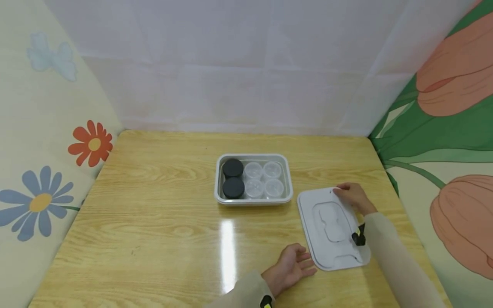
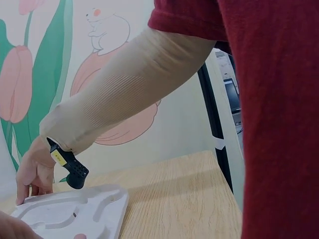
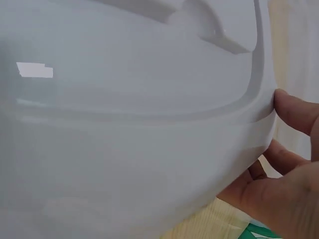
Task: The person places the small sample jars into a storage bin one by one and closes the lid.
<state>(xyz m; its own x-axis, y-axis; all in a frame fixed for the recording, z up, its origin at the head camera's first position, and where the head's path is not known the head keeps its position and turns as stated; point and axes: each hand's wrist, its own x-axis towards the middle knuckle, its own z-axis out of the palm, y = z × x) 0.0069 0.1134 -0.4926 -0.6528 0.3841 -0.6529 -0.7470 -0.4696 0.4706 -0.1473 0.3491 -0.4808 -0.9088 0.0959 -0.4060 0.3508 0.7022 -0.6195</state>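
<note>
A white plastic lid (image 1: 313,233) with moulded recesses is at the right of the table. My right hand (image 1: 354,196) pinches its far right corner; in the right wrist view the thumb (image 3: 297,112) is at the edge and the other fingers curl at the underside. Palm turned up, my left hand (image 1: 289,266) is beside the lid's near left corner, its fingers loosely extended and holding nothing. Behind and to the left stands a white rectangular box (image 1: 254,202), uncovered, with two black-topped jars (image 1: 233,188) and several clear round containers (image 1: 274,188) in it.
The wooden table (image 1: 154,231) meets a white cloth backdrop (image 1: 239,85) at the back. Flower-printed panels (image 1: 443,149) border both sides. A person's red shirt (image 2: 284,119) fills the right of the left wrist view.
</note>
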